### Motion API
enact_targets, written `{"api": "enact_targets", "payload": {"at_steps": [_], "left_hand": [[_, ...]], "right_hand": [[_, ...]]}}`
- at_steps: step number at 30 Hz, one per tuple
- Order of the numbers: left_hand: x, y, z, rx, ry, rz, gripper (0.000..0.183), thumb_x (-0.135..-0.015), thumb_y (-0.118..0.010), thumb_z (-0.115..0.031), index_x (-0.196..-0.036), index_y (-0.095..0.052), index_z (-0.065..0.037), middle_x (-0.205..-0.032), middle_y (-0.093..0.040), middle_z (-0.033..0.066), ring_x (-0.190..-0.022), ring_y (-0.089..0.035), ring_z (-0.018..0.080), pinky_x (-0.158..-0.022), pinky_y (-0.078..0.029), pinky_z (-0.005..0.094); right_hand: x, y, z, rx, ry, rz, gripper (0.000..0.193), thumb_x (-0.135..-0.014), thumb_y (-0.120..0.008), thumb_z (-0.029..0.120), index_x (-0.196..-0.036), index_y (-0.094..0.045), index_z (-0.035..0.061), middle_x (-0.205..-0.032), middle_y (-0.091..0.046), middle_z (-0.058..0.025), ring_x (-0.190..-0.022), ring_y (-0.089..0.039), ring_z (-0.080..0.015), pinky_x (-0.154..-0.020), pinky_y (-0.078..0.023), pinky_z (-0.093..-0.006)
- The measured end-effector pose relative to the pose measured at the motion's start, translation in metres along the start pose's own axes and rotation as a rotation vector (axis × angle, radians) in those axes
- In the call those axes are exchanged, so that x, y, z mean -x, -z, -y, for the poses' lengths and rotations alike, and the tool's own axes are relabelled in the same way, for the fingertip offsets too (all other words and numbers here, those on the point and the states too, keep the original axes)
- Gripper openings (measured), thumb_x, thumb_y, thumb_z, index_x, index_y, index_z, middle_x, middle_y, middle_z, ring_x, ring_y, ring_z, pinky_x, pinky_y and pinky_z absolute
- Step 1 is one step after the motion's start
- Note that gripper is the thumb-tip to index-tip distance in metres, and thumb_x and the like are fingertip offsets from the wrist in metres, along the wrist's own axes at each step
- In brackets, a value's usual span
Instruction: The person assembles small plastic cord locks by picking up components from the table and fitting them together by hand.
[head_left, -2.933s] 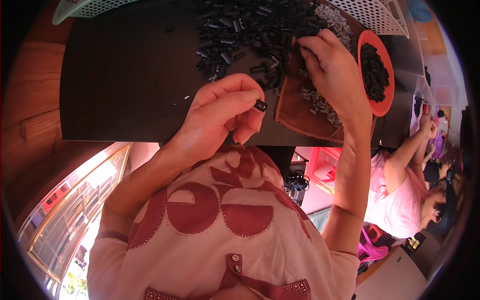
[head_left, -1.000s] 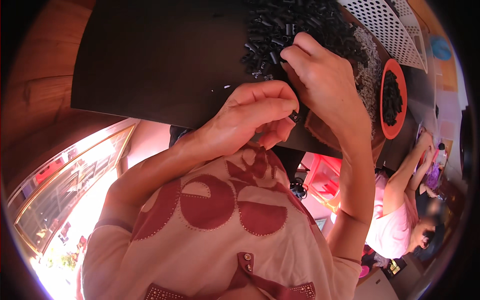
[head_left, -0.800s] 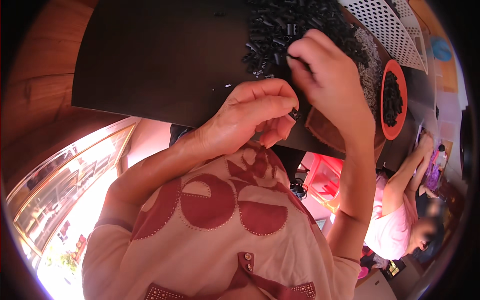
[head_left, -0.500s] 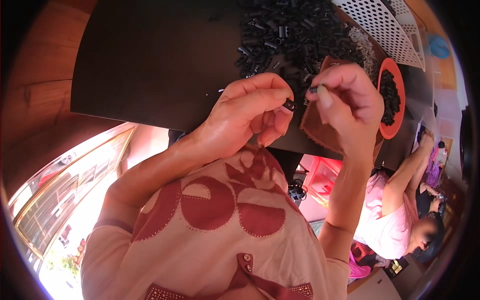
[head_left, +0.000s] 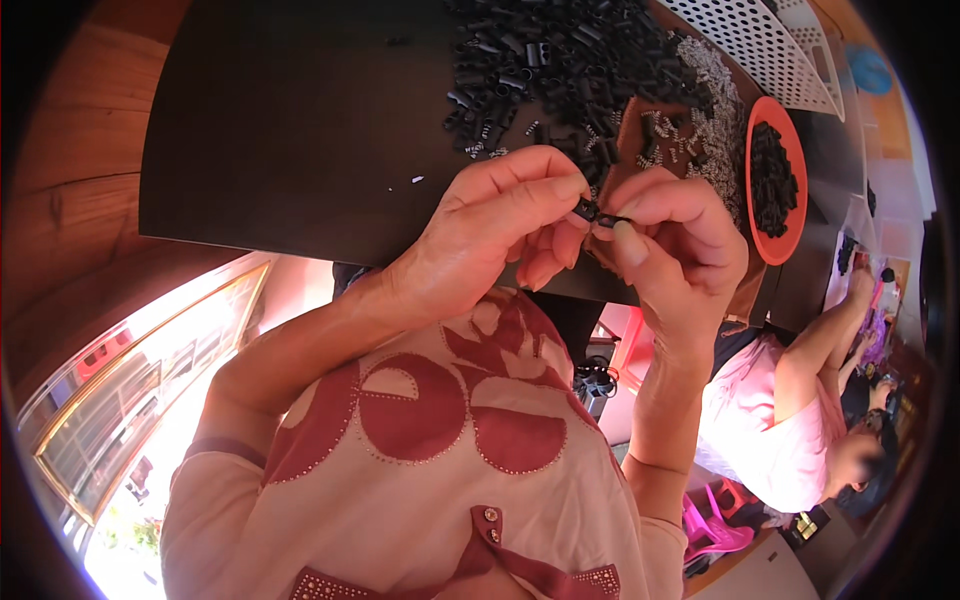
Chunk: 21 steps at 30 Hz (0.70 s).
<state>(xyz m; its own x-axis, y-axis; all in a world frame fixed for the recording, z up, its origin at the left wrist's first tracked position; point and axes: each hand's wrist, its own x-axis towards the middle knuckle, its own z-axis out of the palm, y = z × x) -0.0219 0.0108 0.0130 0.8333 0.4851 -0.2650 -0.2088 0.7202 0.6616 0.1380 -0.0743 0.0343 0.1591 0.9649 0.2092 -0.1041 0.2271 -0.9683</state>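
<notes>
My left hand (head_left: 490, 215) is closed, with a small black plastic tube piece (head_left: 585, 209) pinched between thumb and fingertips. Opposite it, my right hand (head_left: 690, 230) pinches a thinner small black plastic part (head_left: 612, 220) between thumb and forefinger. The two parts meet end to end or nearly so; their contact is too small to make out. Just beyond my fingers lies a heap of black tube pieces (head_left: 540, 65) on the dark table (head_left: 290, 130). Small metal springs (head_left: 715, 85) are heaped to its right, some of them scattered on a brown cloth (head_left: 632, 135).
An orange bowl (head_left: 752, 190) of black parts stands on the right, near a white perforated basket (head_left: 775, 45). Farther right sits another person in pink (head_left: 765, 430), arms stretched toward a work surface. A pink plastic stool (head_left: 715, 525) shows at the lower right.
My right hand has moved left and slightly down, bringing its black part up to the piece in my left hand. My left hand stays nearly in place. More springs on the cloth are visible.
</notes>
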Motion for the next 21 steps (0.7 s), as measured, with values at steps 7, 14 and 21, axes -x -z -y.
{"api": "enact_targets", "payload": {"at_steps": [7, 14, 21], "left_hand": [[0.001, -0.001, 0.003, -0.084, -0.002, 0.028, 0.021, -0.098, -0.046, -0.022, -0.097, -0.054, -0.003, -0.07, -0.058, 0.007, -0.054, -0.048, 0.0114, -0.049, -0.037, 0.0233], [0.003, 0.0, 0.005, -0.193, -0.056, 0.067, 0.027, -0.101, -0.043, -0.028, -0.099, -0.053, -0.003, -0.072, -0.059, 0.0061, -0.057, -0.05, 0.0101, -0.051, -0.039, 0.0222], [0.001, 0.002, 0.006, -0.351, -0.181, 0.122, 0.028, -0.101, -0.043, -0.028, -0.096, -0.053, -0.003, -0.072, -0.056, 0.0031, -0.058, -0.048, 0.0067, -0.053, -0.039, 0.0204]], "right_hand": [[0.01, -0.006, 0.002, 0.069, 0.075, -0.068, 0.016, -0.082, -0.059, -0.013, -0.095, -0.057, -0.0049, -0.091, -0.058, -0.01, -0.073, -0.049, -0.0056, -0.058, -0.037, -0.0162], [0.017, -0.013, -0.002, 0.226, 0.135, -0.117, 0.018, -0.08, -0.061, -0.014, -0.094, -0.057, -0.0037, -0.089, -0.059, -0.0107, -0.068, -0.048, -0.0041, -0.052, -0.035, -0.0152], [0.019, -0.016, -0.006, 0.292, 0.177, -0.169, 0.017, -0.079, -0.062, -0.013, -0.092, -0.057, -0.0034, -0.087, -0.06, -0.0089, -0.063, -0.046, -0.0018, -0.05, -0.033, -0.0146]]}}
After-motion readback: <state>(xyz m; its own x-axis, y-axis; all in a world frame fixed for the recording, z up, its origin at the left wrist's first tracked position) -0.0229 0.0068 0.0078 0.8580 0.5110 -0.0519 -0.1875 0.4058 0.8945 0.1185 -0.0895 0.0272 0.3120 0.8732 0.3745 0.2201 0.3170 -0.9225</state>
